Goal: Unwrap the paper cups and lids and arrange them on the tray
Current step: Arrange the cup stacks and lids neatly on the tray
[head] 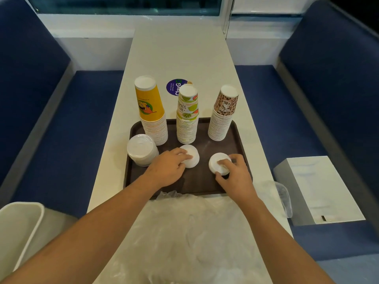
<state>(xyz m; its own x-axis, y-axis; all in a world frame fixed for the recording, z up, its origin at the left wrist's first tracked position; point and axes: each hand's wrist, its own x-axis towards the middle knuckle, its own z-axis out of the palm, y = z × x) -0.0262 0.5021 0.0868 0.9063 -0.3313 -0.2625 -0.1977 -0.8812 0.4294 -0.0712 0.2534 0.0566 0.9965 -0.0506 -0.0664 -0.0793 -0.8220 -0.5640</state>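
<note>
Clear lids (141,149): stacked at the left edge of the tray (205,185), just beside my left hand, untouched.
Yellow cups (150,107): upside-down stack at the tray's back left; cartoon print, writing too small to read.
Sticker (174,87): purple, on the table (174,54) behind the tray, reads "ClayG".
Lime cups (187,111): middle stack; "SUMM" shows upside down.
Leopard cups (223,111): back right stack.
Left hand (168,166): my fingers curl over the left white lids (191,155), gripping them on the tray.
Right hand (235,177): my thumb and fingers pinch round the right white lids (218,162), near the tray's front right.
Wrapper (184,232): clear plastic under my forearms.
</note>
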